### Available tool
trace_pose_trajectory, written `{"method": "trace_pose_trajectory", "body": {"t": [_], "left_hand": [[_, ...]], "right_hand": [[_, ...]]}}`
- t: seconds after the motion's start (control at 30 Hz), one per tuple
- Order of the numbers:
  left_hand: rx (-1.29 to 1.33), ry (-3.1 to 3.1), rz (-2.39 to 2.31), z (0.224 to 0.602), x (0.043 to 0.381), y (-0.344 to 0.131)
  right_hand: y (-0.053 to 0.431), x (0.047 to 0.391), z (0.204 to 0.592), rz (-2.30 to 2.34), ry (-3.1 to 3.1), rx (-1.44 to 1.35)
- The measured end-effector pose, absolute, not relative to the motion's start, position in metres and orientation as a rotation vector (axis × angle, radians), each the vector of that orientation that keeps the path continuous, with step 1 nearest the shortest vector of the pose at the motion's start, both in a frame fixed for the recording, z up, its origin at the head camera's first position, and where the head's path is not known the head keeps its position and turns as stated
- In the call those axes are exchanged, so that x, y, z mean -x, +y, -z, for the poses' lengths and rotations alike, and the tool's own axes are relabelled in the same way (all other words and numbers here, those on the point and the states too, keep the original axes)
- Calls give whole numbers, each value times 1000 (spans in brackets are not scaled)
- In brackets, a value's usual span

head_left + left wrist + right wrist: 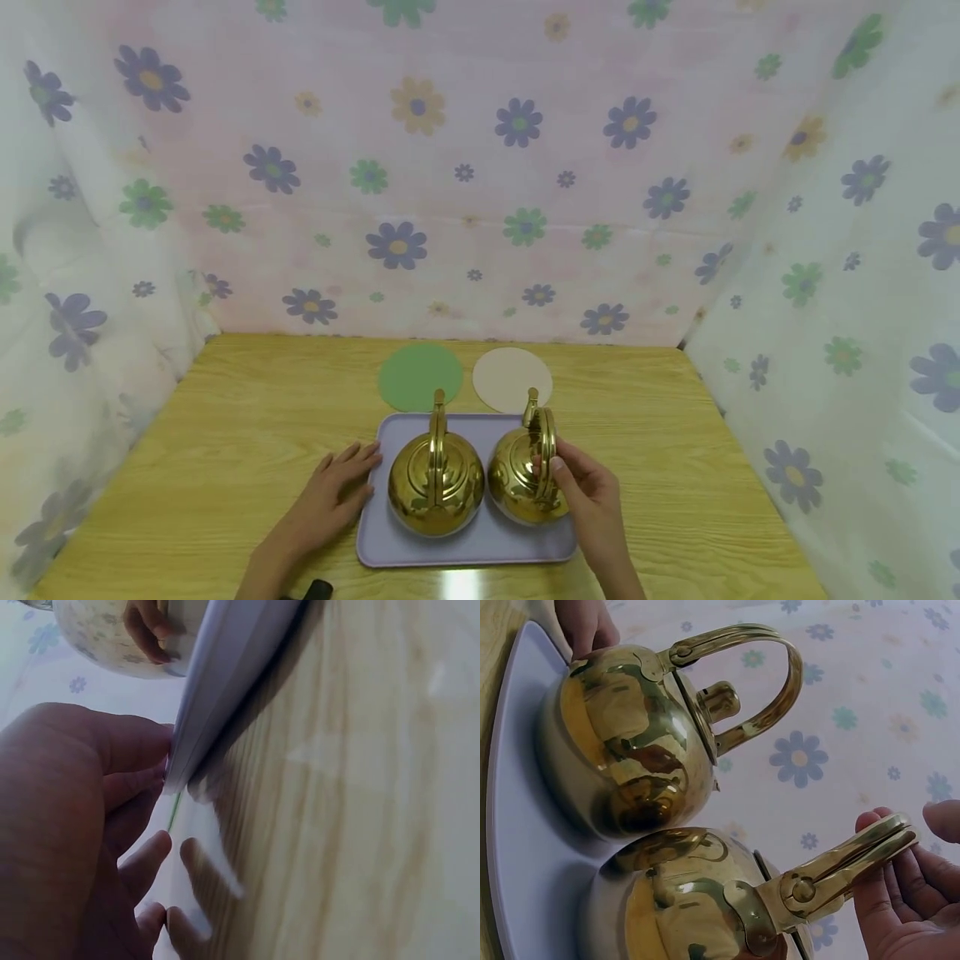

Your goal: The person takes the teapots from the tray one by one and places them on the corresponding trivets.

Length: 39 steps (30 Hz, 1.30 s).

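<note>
Two shiny gold kettles stand side by side on a pale lilac tray (457, 552). My right hand (596, 500) holds the arched handle of the right kettle (517, 487); in the right wrist view its fingers (881, 907) pass under the handle and the thumb is lifted off it. Both kettles' spouts point to the far side. The left kettle (435, 508) has its handle upright and is untouched. My left hand (330, 500) rests at the tray's left edge, fingers spread, with fingertips (161, 742) right at the rim in the left wrist view.
Behind the tray lie a green round mat (420, 375) and a cream round mat (512, 375), side by side on the wooden table (247, 417). Flower-printed cloth (465, 200) hangs at the back and both sides. A dark wristband (318, 590) shows near my left wrist.
</note>
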<state>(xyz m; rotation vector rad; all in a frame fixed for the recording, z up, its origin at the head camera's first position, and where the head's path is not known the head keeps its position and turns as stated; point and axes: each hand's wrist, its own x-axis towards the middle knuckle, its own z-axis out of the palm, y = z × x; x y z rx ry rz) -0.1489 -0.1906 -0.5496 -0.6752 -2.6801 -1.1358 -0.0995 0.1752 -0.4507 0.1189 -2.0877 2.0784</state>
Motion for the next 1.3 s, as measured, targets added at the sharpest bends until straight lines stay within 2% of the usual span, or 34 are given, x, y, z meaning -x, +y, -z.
{"method": "trace_pose_trajectory", "body": {"t": [0.27,0.53,0.87,1.3], "left_hand": [[659,-2613,1202,560,147,-193],[657,-2568,1197,565,147,-189],[674,-2526,1183,566,148,-192],[671,-2507,1183,565,148,-191]], "right_hand": [[175,105,449,-2143,-2071,-117],[175,107,455,-2214,-2063,37],[174,109,462,-2229,-2020,-97],[174,111,459,-2213,-2032,-89]]}}
